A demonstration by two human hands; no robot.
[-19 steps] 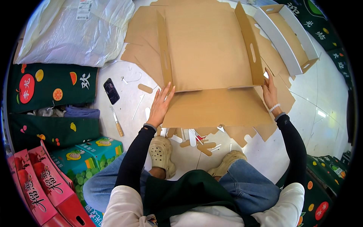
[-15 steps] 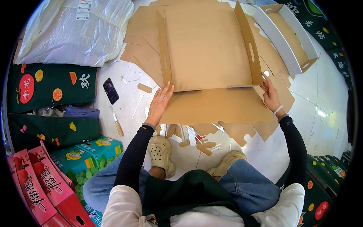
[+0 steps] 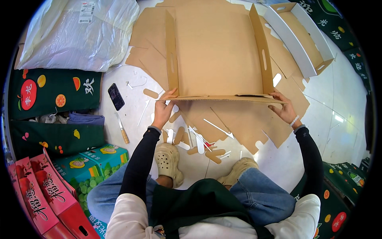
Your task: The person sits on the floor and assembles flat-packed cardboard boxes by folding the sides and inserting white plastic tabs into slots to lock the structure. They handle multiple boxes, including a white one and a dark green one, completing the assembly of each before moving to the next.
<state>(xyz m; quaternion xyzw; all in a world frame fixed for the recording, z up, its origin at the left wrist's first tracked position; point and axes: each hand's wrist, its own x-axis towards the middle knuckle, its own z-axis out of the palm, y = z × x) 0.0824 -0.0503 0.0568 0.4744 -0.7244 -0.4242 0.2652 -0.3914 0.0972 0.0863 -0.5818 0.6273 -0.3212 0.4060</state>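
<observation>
In front of me a brown cardboard box [image 3: 219,51] lies partly folded, with its left and right walls standing up. Each of these walls has a slot-shaped handle hole. The near flap [image 3: 227,98] is raised, seen almost edge-on. My left hand [image 3: 163,109] grips the flap's left corner, fingers over the top edge and thumb on the near side. At its right corner, my right hand [image 3: 283,108] holds the flap between fingers and thumb, the thumb apart below the edge. Flat cardboard sheets [image 3: 246,123] lie under the box.
Cardboard offcuts [image 3: 199,143] are strewn by my shoes [image 3: 167,161]. To the left lie a phone [image 3: 116,96] and a wooden-handled knife [image 3: 122,129]. A folded white tray box [image 3: 292,44] stands far right, a plastic-wrapped bundle [image 3: 75,40] far left. Pink cartons [image 3: 47,191] stand near left.
The near flap has swung up from lying toward me to nearly upright. Both hands have closed on its corners, and the sheets and scraps beneath it now show.
</observation>
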